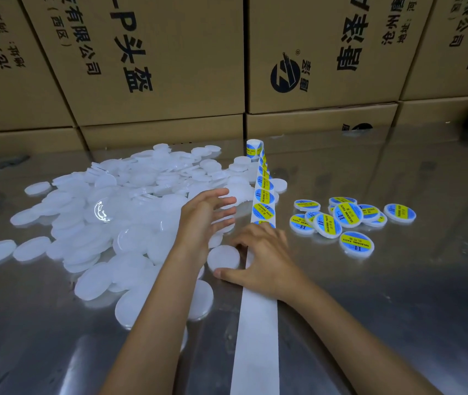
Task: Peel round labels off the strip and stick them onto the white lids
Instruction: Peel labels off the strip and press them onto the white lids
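The right hand (264, 258) is lying across the label strip (264, 201), fingers curled loosely round a blank white lid (223, 258) on the steel worktop (398, 280); whether it is also pinching a label is hidden. The left hand (207, 212) is hovering released over the heap of unlabelled lids (130, 201). Finished labelled lids (348, 215) are lying to the right. To do this well, I judge: be keeping the strip flat, centring each label, pressing from the middle outward.
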The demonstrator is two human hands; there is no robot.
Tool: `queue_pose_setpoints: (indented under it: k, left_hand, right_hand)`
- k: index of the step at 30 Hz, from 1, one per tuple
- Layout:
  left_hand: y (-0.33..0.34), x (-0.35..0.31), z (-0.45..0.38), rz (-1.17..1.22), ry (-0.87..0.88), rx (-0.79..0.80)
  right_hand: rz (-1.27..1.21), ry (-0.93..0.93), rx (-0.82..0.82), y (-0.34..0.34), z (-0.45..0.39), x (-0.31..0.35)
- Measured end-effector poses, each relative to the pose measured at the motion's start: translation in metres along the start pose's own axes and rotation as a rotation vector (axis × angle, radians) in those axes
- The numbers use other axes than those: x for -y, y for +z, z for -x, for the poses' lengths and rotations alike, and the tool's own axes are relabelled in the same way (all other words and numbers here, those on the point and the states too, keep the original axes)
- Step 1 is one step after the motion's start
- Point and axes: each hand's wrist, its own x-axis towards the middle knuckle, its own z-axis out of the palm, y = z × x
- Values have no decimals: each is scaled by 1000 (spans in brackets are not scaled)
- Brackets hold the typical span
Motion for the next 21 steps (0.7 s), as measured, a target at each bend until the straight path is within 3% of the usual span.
queue_pose_setpoints:
  k: [4,7,9,13,16,21]
  left_hand:
    - [4,-1,2,-103,11,21]
    - [9,-2,8,-107,-79,171]
    - [13,-2,13,-67,-152,283]
    - [16,2,18,-22,-141,374]
    - [13,3,14,-27,-66,229]
    - [11,5,9,-41,-42,102]
  right_hand:
    - [-85,77,-207,-10,-3,-5]
    - [-140,143,-404,-18,-5,-11]
    - [-165,159,-449,-21,-6,-11]
    - [-219,173,-391,-21,-6,-15]
    - [-282,215,-318,-19,-6,-21]
    - [-34,240,-136,-7,-8,-33]
